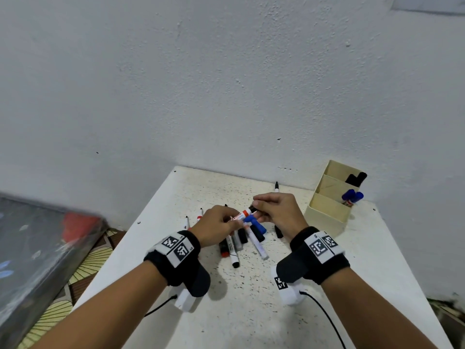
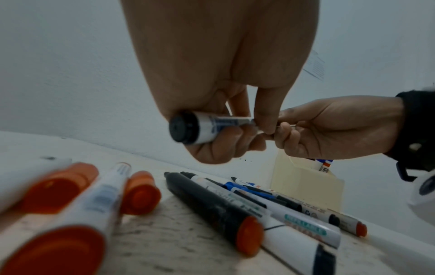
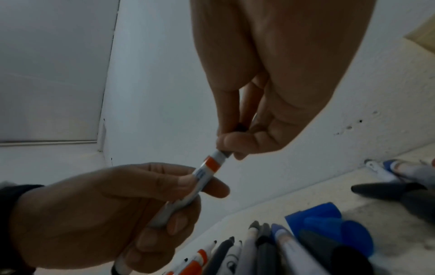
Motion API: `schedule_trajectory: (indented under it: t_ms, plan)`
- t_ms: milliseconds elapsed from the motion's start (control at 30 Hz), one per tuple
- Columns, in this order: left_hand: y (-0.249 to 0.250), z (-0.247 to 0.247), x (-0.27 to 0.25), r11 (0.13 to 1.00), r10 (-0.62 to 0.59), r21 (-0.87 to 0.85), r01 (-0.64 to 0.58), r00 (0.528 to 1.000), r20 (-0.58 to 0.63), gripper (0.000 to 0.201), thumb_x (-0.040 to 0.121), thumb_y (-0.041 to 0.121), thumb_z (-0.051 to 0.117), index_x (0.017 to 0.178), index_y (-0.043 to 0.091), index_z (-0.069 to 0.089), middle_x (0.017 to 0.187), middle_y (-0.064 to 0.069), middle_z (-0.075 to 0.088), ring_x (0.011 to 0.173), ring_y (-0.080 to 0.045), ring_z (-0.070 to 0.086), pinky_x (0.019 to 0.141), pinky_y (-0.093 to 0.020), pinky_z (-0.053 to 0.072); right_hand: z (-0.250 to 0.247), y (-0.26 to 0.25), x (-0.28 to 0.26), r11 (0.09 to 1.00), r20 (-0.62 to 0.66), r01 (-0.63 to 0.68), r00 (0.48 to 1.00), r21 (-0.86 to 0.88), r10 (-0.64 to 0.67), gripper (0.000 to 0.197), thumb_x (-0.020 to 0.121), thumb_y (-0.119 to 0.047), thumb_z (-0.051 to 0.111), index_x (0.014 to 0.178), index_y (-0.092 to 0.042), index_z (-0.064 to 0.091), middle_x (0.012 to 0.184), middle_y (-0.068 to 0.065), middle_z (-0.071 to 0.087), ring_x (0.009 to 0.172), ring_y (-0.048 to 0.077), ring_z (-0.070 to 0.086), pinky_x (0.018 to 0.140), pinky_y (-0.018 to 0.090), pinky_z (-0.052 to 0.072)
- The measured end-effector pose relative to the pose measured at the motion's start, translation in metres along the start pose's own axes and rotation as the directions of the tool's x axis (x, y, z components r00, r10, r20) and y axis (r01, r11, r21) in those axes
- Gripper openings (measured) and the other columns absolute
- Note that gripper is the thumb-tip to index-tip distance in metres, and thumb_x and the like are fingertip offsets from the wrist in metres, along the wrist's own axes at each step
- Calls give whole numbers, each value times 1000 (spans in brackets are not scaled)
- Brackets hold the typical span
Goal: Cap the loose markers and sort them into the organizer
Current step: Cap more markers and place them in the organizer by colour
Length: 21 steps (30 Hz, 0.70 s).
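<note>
My left hand (image 1: pixel 235 220) grips a white marker with an orange band (image 1: pixel 242 214) by its barrel, above the pile. My right hand (image 1: pixel 256 207) pinches a black cap (image 1: pixel 253 209) at the marker's tip; the fingers hide most of the cap. The right wrist view shows the marker (image 3: pixel 208 168) running from the left hand (image 3: pixel 188 186) up into the right hand's fingertips (image 3: pixel 226 143). In the left wrist view the marker's black rear end (image 2: pixel 181 128) points at the camera. The cream organizer (image 1: pixel 324 215) stands at the right, with black markers (image 1: pixel 356 178) and blue markers (image 1: pixel 352 196) in two of its compartments.
Several loose markers and caps (image 1: pixel 241 243) lie in a heap under my hands on the speckled white table (image 1: pixel 251 311). A lone black marker (image 1: pixel 277 186) lies by the back wall. Another black piece (image 1: pixel 278 233) lies beside my right wrist. The table's left edge drops to a patterned floor (image 1: pixel 95 260).
</note>
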<state>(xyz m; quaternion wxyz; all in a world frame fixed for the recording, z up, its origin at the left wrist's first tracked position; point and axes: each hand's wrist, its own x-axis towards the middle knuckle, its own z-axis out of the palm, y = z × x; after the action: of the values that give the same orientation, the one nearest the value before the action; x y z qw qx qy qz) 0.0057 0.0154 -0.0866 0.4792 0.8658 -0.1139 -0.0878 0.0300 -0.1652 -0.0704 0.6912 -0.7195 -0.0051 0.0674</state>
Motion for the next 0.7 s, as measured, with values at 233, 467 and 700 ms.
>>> schedule_trajectory:
  t_ms: [233,467,700]
  plan:
    - [1,-3,-2,996,-35,83,31,998,51,18,95,21,56,93,8,69,59,3,51,50,-10,41,54,-24,34,-12,1,17,991,-89,-84,993,-108,74,15,77,4,73,86,0,62,71,14,66,51,15,59,48,23,49]
    - [-12,-16,-10,993,-77,89,72,996,51,17,96,19,54,85,13,67,59,6,52,42,1,40,50,-20,33,-33,-1,32,876,8,-130,988,-464,151,5,83,5,65,84,1,64,67,12,65,48,13,60,48,22,52]
    - [-14,-19,-13,994,-69,89,64,996,56,19,96,18,54,84,10,67,59,8,54,41,1,40,49,-18,33,-41,7,60,707,-115,-81,993,-703,0,19,82,3,62,73,-13,66,89,12,68,72,21,62,67,27,51]
